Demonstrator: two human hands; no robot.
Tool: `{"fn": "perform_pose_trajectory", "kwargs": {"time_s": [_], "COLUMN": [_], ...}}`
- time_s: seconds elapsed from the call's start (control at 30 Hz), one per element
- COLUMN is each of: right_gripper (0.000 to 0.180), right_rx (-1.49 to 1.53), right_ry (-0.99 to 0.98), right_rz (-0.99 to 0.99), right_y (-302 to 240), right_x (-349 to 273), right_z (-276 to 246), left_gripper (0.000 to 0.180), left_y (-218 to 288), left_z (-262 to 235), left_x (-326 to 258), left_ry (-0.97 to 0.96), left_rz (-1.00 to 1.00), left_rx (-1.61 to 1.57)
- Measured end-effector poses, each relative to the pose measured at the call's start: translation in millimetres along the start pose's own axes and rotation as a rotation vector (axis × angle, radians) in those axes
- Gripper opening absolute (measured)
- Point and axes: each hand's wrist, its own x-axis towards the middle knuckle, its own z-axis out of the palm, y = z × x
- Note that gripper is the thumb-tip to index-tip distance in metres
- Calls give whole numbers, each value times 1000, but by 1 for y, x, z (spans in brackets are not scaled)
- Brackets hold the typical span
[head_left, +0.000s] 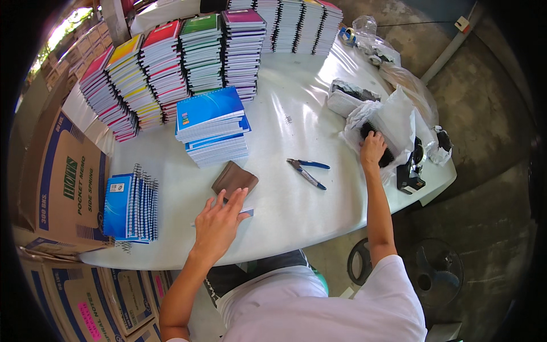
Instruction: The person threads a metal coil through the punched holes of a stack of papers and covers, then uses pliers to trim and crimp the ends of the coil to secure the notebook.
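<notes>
My left hand (219, 221) lies flat with its fingers spread, palm down over a thin blue-edged notebook (246, 215) that it mostly hides. Its fingertips reach the near edge of a brown block (235, 174). At the right of the table, my right hand (374, 149) has its fingers curled into a bunch of black binding coils (387, 157), which lie in crumpled white paper (397, 117). How many coils it grips is hidden. Blue-handled pliers (307, 172) rest on the table between my hands.
Blue notebooks (211, 125) are stacked beyond the brown block. Coil-bound blue notebooks (132, 206) stand at left, beside a large carton (68, 182). Tall rows of colored notebooks (165, 68) line the back. A small black box (410, 178) sits near the table's right edge.
</notes>
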Motion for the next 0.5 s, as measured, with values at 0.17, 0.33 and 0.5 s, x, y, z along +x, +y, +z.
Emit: {"fn": "perform_pose_trajectory", "kwargs": {"time_s": [0.17, 0.33, 0.5], "right_gripper": [15, 14, 19], "right_rx": [-51, -110, 163], "right_ry": [-17, -64, -183], "right_rz": [-152, -276, -288], "right_y": [0, 21, 43], "right_x": [3, 14, 29], "right_z": [16, 15, 0], "left_gripper": [59, 59, 58], "left_y": [-2, -1, -1], "left_z": [-2, -2, -1], "left_x": [-6, -4, -4], "left_ry": [8, 4, 4], "left_rz": [-17, 2, 1], "left_rx": [20, -5, -23]}}
